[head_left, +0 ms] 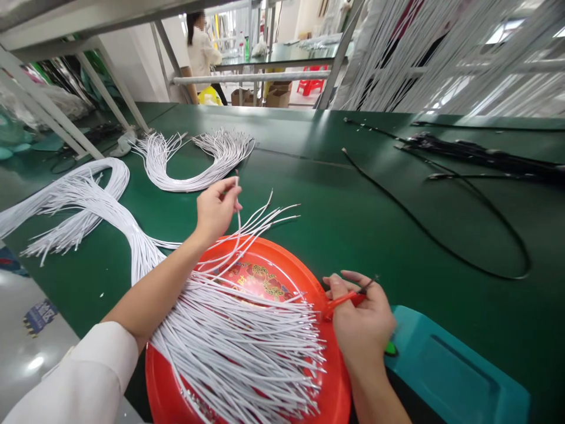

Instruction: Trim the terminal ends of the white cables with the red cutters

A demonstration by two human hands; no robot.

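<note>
My left hand [218,203] pinches a white cable [239,221] near its tip, above the far rim of a red tray [304,259]. A large bundle of white cables [247,330] lies across the tray, its ends fanned to the right. Several separate cable ends [273,217] stick out past the tray's far rim. At the tray's right side my right hand [364,315] is closed around a small tool with red handles [342,301]. The tool's dark tip points up and away; its exact kind is hard to make out.
More white cable bundles [189,182] lie on the green table [300,176] at the back left. Black cables [477,153] stretch along the right. A teal plastic box [445,365] stands beside my right hand. Metal frame posts [110,88] rise behind; a person [200,50] stands farther off.
</note>
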